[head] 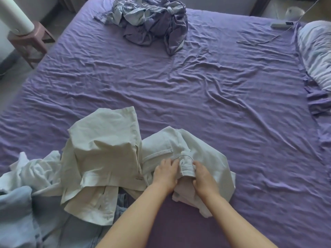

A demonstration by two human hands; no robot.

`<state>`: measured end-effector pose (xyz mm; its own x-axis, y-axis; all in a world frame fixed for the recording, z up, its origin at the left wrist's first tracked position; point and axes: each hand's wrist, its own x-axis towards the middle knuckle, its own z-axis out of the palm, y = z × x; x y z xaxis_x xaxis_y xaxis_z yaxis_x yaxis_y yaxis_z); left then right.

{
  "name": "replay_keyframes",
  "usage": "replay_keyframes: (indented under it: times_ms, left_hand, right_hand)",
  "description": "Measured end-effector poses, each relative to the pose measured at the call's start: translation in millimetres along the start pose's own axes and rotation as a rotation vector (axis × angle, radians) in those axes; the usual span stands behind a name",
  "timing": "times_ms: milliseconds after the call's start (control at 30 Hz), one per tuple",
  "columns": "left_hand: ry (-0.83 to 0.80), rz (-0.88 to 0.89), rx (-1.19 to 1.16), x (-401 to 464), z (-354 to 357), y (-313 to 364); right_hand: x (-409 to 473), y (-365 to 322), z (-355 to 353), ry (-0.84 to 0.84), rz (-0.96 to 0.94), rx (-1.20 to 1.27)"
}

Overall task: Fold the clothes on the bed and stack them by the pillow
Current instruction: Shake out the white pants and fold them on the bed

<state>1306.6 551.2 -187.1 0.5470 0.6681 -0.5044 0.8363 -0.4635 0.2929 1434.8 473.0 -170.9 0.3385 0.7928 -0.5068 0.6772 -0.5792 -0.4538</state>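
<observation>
A pair of off-white trousers lies crumpled on the near part of the purple bed. My left hand and my right hand grip the trousers' waistband between them, fingers curled on the cloth. A white garment and a light blue one lie bunched at the near left. Blue jeans peek out under the trousers. A heap of grey-blue and purple clothes sits at the far side. The striped pillow lies at the right edge.
A folded purple cloth lies beside the pillow. A thin cable and a remote lie at the far right of the bed. A small brown stool with a white cylinder stands left of the bed.
</observation>
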Motion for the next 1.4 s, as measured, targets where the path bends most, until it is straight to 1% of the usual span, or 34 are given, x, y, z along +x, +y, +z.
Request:
replay_keyframes:
  times_ms: [100,167,267,367,467,567,733,800,867,933,1000,1067,1133,1233,1333,1367,1400]
  left_hand:
    - [0.015,-0.007,-0.051,-3.4,-5.4,0.7]
    - [0.026,0.007,-0.119,-10.0,-14.0,0.0]
    - [0.044,0.078,-0.221,-26.7,-33.6,-1.1]
    - [0.124,0.184,-0.291,-53.3,-58.1,3.2]
    - [0.206,0.249,-0.349,-86.4,-84.2,14.1]
    - [0.253,0.312,-0.438,-119.4,-108.1,30.6]
    - [0.312,0.405,-0.612,-170.9,-143.9,65.1]
    - [0.316,0.435,-0.724,-191.0,-156.0,81.6]
    - [0.332,0.475,-0.802,-210.1,-167.7,100.6]
    - [0.357,0.49,-0.83,-228.9,-178.2,124.5]
    - [0.401,0.473,-0.765,-248.2,-186.0,151.6]
    - [0.464,0.488,-0.63,-267.3,-188.9,176.9]
    - [0.474,0.48,-0.516,-284.1,-191.5,194.4]
    - [0.446,0.492,-0.311,-300.8,-202.3,200.3]
    - [0.465,0.492,-0.262,-317.6,-220.1,200.4]
    - [0.493,0.49,-0.251,-322.1,-225.7,202.8]
    - [0.54,0.461,-0.187,-326.4,-231.6,206.9]
  right_hand:
    - [0.8,-2.2,-17.5,-0.054,-0.104,0.082]
    - [-3.9,-6.0,-33.8,-0.064,-0.132,0.131]
    - [-17.3,-13.3,-58.9,-0.042,-0.165,0.138]
    - [-37.3,-23.7,-88.1,-0.038,-0.206,0.102]
    - [-65.4,-38.8,-125.1,-0.065,-0.227,0.142]
    - [-98.8,-55.3,-164.9,-0.08,-0.295,0.125]
    - [-167.9,-68.1,-224.6,-0.219,-0.414,0.237]
    - [-196.1,-67.0,-241.7,-0.168,-0.437,0.275]
    - [-221.5,-66.4,-256.8,-0.05,-0.438,0.289]
    - [-244.2,-68.3,-271.2,0.066,-0.449,0.262]
    - [-266.5,-72.6,-285.5,0.167,-0.488,0.222]
    - [-287.5,-76.7,-298.4,0.226,-0.519,0.159]
    - [-308.7,-76.4,-311.0,0.235,-0.518,0.045]
    - [-342.2,-62.5,-332.9,0.236,-0.513,-0.118]
    - [-373.0,-40.5,-354.0,0.242,-0.544,-0.179]
    - [-382.0,-34.1,-359.4,0.252,-0.547,-0.193]
    - [-389.3,-28.9,-364.4,0.263,-0.55,-0.202]
